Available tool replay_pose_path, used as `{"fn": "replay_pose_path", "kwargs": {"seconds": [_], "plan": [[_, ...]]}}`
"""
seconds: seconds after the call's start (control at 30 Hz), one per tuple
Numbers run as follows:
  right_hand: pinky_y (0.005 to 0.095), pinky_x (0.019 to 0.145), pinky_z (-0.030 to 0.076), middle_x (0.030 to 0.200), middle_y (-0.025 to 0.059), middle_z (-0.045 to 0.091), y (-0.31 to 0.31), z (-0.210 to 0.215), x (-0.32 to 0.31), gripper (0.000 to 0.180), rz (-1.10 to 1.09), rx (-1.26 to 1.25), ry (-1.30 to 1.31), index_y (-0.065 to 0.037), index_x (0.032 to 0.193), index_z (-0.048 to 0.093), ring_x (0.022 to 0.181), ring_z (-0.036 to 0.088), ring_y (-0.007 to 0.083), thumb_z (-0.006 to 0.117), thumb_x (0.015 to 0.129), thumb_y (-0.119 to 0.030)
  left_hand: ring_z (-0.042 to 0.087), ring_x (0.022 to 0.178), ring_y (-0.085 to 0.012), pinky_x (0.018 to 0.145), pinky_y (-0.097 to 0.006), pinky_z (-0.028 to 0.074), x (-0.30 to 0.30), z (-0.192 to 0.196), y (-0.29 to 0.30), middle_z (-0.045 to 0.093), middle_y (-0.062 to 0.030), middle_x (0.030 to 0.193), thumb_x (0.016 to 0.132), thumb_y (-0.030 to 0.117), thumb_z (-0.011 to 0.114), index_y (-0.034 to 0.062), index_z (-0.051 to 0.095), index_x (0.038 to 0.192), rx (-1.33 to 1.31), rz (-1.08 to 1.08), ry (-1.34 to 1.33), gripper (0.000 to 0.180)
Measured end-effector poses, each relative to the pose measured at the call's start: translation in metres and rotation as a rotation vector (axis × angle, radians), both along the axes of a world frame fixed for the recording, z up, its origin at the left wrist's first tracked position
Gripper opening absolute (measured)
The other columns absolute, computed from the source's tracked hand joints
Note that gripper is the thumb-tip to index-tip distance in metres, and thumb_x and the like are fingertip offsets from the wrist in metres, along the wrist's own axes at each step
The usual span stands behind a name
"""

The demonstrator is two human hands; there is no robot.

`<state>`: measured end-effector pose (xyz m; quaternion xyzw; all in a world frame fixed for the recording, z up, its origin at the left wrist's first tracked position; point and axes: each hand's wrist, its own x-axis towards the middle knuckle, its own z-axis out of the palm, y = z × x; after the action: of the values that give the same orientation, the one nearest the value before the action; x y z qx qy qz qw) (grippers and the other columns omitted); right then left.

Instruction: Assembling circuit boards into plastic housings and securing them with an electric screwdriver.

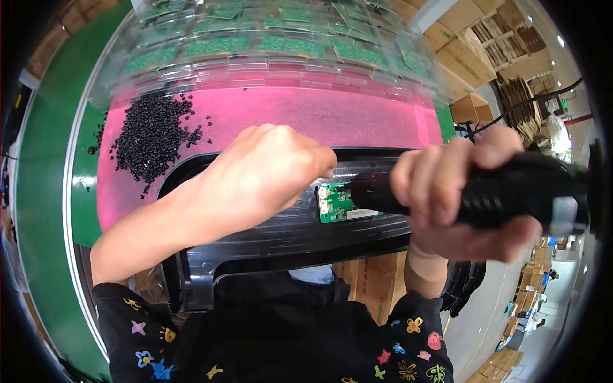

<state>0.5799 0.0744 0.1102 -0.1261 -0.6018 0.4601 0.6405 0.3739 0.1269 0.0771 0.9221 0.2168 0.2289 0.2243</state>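
Observation:
My right hand grips a black electric screwdriver, its tip pointing left onto a small green circuit board. The board sits on a black plastic housing that lies across the pink mat. My left hand is curled into a loose fist resting on the housing just left of the board, fingertips near the screwdriver's tip. Whether the fingers pinch a screw is hidden.
A heap of small black screws lies on the mat at the left. Clear plastic trays of green circuit boards stand behind. Cardboard boxes are stacked at the right, and a cable runs from there.

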Motion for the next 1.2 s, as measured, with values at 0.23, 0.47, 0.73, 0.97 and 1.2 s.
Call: {"fn": "replay_pose_path", "kwargs": {"seconds": [0.23, 0.47, 0.73, 0.97, 1.2], "plan": [[0.0283, 0.047, 0.040, 0.057, 0.0003, 0.046, -0.001, -0.011, -0.016, 0.065, -0.178, -0.232, -0.097, -0.009, 0.109, 0.041, 0.040, 0.041, 0.0117, 0.054, 0.088, -0.068, 0.065, 0.074, -0.0382, 0.063, -0.042, 0.052, 0.001, -0.007, 0.001, 0.066, -0.0187, 0.079, 0.083, 0.004, 0.069, -0.0026, 0.066, 0.093, -0.041, 0.079, -0.130, 0.012], [0.0277, 0.046, 0.039, 0.057, -0.0006, 0.044, -0.002, -0.012, -0.027, 0.064, -0.269, -0.271, -0.183, -0.009, 0.106, 0.041, 0.041, 0.041, 0.0110, 0.056, 0.087, -0.068, 0.062, 0.070, -0.0403, 0.059, -0.046, 0.048, 0.001, -0.002, -0.002, 0.061, -0.0183, 0.073, 0.086, 0.009, 0.068, -0.0019, 0.060, 0.087, -0.033, 0.126, -0.118, 0.013], [0.0262, 0.046, 0.037, 0.057, -0.0024, 0.045, 0.008, -0.008, -0.030, 0.067, -0.104, -0.297, -0.345, -0.009, 0.103, 0.042, 0.042, 0.041, 0.0099, 0.066, 0.080, -0.068, 0.060, 0.073, -0.0434, 0.059, -0.048, 0.047, -0.004, -0.004, -0.005, 0.060, -0.0197, 0.078, 0.085, 0.004, 0.064, -0.0022, 0.055, 0.092, -0.014, 0.115, -0.110, 0.013], [0.0265, 0.044, 0.037, 0.057, 0.0006, 0.045, 0.011, -0.014, -0.021, 0.061, -0.039, -0.257, -0.212, -0.007, 0.105, 0.043, 0.042, 0.041, 0.0111, 0.065, 0.083, -0.060, 0.060, 0.080, -0.0447, 0.065, -0.049, 0.047, -0.001, -0.005, -0.006, 0.060, -0.0207, 0.081, 0.084, 0.003, 0.063, -0.0027, 0.054, 0.093, -0.136, 0.068, -0.059, 0.013], [0.0259, 0.043, 0.038, 0.057, 0.0037, 0.047, 0.021, -0.012, -0.027, 0.061, 0.108, -0.277, -0.246, -0.001, 0.099, 0.047, 0.045, 0.044, 0.0127, 0.072, 0.081, -0.053, 0.066, 0.076, -0.0426, 0.063, -0.046, 0.055, -0.002, -0.004, -0.006, 0.064, -0.0238, 0.078, 0.079, 0.000, 0.057, -0.0066, 0.058, 0.084, -0.081, 0.050, 0.004, 0.008]]}}
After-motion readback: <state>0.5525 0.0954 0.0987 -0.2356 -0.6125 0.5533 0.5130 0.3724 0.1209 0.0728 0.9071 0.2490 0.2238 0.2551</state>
